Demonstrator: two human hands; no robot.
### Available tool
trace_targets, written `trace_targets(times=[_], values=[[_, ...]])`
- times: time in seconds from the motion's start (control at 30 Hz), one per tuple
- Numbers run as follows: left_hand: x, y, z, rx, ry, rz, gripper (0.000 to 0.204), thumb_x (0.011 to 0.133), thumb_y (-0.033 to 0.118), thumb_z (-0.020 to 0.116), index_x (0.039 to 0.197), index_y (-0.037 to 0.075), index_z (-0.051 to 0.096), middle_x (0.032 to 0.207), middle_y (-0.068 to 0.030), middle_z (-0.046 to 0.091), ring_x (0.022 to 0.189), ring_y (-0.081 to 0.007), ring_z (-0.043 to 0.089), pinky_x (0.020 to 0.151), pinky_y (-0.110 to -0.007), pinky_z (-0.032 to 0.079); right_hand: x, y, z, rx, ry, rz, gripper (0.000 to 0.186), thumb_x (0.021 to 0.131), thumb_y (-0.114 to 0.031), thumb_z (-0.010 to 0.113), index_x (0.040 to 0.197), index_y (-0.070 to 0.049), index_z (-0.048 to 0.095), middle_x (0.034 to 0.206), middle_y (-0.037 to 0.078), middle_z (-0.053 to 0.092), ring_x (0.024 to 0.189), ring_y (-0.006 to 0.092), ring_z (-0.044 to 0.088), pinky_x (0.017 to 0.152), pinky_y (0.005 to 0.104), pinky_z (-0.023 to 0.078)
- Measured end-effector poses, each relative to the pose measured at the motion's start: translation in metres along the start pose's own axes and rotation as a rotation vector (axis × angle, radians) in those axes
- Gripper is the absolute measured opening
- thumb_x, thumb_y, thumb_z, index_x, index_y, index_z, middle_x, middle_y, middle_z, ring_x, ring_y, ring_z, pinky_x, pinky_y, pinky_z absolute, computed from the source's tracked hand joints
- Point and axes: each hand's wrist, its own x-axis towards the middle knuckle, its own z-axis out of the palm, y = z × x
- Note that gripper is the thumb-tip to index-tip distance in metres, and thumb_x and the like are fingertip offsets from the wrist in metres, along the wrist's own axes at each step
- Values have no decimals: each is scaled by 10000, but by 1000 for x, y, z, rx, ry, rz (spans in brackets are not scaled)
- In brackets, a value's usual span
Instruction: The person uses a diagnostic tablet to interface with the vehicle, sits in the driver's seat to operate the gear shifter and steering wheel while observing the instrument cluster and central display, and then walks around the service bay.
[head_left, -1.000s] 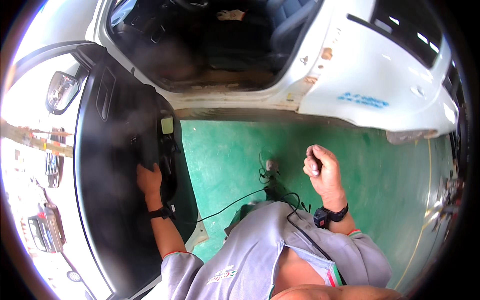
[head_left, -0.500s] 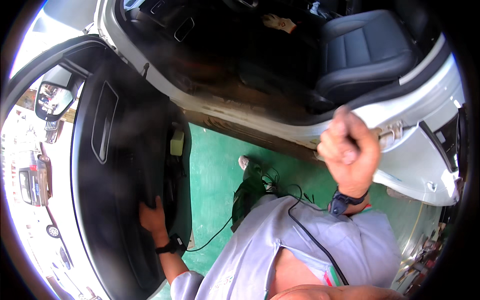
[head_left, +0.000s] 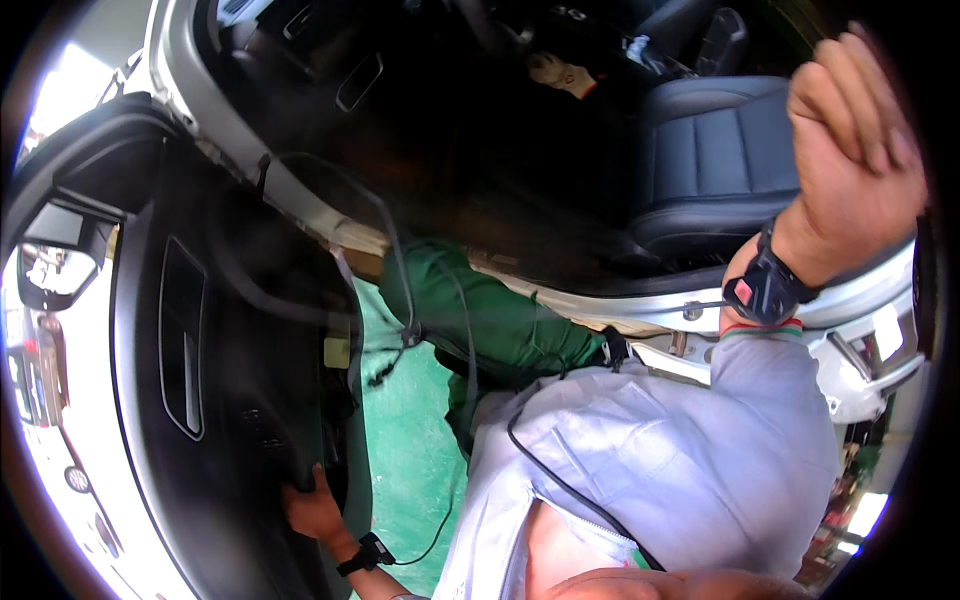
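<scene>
Two hands are busy: my left hand grips the lower edge of the open car door, fingers curled round the dark inner panel. My right hand is raised by the black seat, loosely closed and seemingly empty, so getting in looks barely started.

Labels: one small, pale yellowish rectangular sticker on the inner edge of the open black car door, at about nine o'clock from the picture's centre, just beside the green floor; any print on it is too blurred to tell.

Packages: none visible.

Signs: none visible.

Screens: none that can be told.
</scene>
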Motion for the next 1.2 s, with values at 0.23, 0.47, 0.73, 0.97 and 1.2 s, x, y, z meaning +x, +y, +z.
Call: trace_targets(times=[0.23,0.47,0.73,0.97,1.2], values=[[-14,-77,11,-45,-24,-102,740,709,609,756,1095,-13,646,1036,-224,669,941,-414,640,785,-484,510,46,51,22,-56,134,56,192,998,-130,474,960,32,570,587,-4,475,496,113,448,488,237,376],[31,-245,90,9,-6,-124,808,671,602,797,1137,-38,638,1091,-245,660,1018,-429,619,870,-487,494,128,161,27,-399,586,185,162,975,-121,559,977,39,584,613,-32,363,484,59,320,439,206,243],[85,-200,155,21,-11,-206,948,693,655,766,1297,-43,548,1256,-243,601,1171,-389,567,1018,-462,436,291,254,-198,-827,763,346,149,973,-181,547,984,-44,605,642,-53,377,483,53,299,413,203,218],[122,-68,239,-91,-292,-356,865,747,586,765,1336,-6,541,1323,-233,573,1229,-386,537,1012,-426,447,269,364,-549,-1079,313,563,230,913,-140,630,1112,-27,631,1010,203,659,942,361,641,802,397,517],[104,65,257,16,-333,-533,906,755,623,738,1377,5,506,1327,-246,567,1222,-380,547,986,-441,462,242,426,-670,-1805,-317,253,199,946,-179,581,1006,-6,660,884,76,652,773,198,617,685,314,496]])
